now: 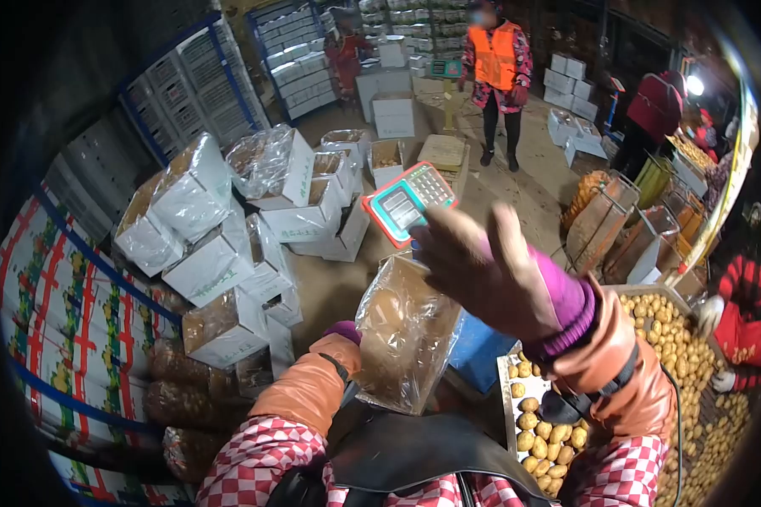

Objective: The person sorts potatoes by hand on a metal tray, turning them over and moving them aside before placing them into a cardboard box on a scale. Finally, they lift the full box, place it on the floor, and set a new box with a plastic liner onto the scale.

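Observation:
A cardboard box lined with a clear plastic bag stands right in front of me, its inside brown; a rounded shape under the plastic is too blurred to name. My left hand is at the box's left side, showing only a purple cuff, with its fingers hidden. Raised above the box's right side is my right hand, fingers stretched out and holding nothing I can see. Just beyond its fingertips is the red and teal display of a weighing scale. Potatoes lie in a white tray below my right forearm.
White cartons with plastic liners are piled at the left. A large heap of potatoes fills the right, beside another person's gloved hand. A person in an orange vest stands at the back. Sack trolleys stand at the right.

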A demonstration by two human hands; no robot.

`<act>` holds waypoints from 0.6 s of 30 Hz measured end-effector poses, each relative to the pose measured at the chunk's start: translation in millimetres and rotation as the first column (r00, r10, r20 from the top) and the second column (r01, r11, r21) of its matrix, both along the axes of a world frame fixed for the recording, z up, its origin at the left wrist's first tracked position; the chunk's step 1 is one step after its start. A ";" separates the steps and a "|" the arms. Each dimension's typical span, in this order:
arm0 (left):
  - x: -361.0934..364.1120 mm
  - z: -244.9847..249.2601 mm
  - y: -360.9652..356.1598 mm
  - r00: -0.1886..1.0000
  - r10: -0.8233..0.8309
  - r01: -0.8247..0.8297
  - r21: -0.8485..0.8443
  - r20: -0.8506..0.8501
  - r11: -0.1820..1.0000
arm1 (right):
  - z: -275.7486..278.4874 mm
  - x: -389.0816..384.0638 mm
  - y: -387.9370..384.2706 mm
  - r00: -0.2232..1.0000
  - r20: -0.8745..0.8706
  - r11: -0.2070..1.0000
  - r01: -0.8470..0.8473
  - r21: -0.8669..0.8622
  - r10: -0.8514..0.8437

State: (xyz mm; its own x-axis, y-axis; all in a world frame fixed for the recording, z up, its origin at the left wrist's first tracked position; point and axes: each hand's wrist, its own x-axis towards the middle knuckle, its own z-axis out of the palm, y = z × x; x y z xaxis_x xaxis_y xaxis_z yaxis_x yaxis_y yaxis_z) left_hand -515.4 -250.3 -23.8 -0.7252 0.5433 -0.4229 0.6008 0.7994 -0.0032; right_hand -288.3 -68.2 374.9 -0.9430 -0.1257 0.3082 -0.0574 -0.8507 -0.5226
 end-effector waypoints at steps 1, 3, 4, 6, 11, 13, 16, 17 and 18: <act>-0.4 1.8 3.4 1.000 -0.006 0.006 -0.004 -0.007 1.000 | 14.0 -8.1 -3.1 0.999 -0.003 0.995 0.041 -0.087 -0.041; 1.4 4.0 8.3 1.000 -0.020 0.020 -0.014 -0.013 1.000 | 42.1 -16.9 -7.8 0.987 -0.018 0.983 0.161 -0.087 -0.163; 3.7 5.0 11.5 0.999 -0.028 0.027 -0.024 -0.018 0.999 | 55.8 -18.7 -10.3 0.970 -0.034 0.970 0.241 0.001 -0.241; 4.1 1.8 7.4 0.999 -0.034 0.034 -0.025 -0.016 0.999 | 38.2 -19.3 -11.2 0.934 -0.098 0.886 0.357 0.295 -0.343; 7.6 -0.4 -2.6 1.000 -0.013 0.013 -0.021 -0.012 1.000 | -82.2 0.9 13.1 0.975 0.150 0.938 0.107 0.330 -0.164; 9.0 -4.0 -5.1 1.000 -0.016 0.016 -0.030 -0.012 0.999 | -84.9 6.0 26.7 0.980 0.081 0.975 0.171 0.145 -0.184; 10.3 -5.4 -1.2 0.999 -0.035 0.034 -0.047 -0.018 0.998 | -64.6 25.7 34.6 0.960 -0.008 0.951 0.278 0.134 -0.280; 9.8 -6.5 0.1 0.999 -0.040 0.038 -0.057 -0.021 0.998 | -71.9 33.4 39.1 0.966 0.012 0.945 0.249 0.213 -0.257; 7.1 -7.6 4.2 0.999 -0.042 0.041 -0.062 -0.020 0.997 | -90.0 44.6 42.7 0.971 0.034 0.932 0.215 0.293 -0.235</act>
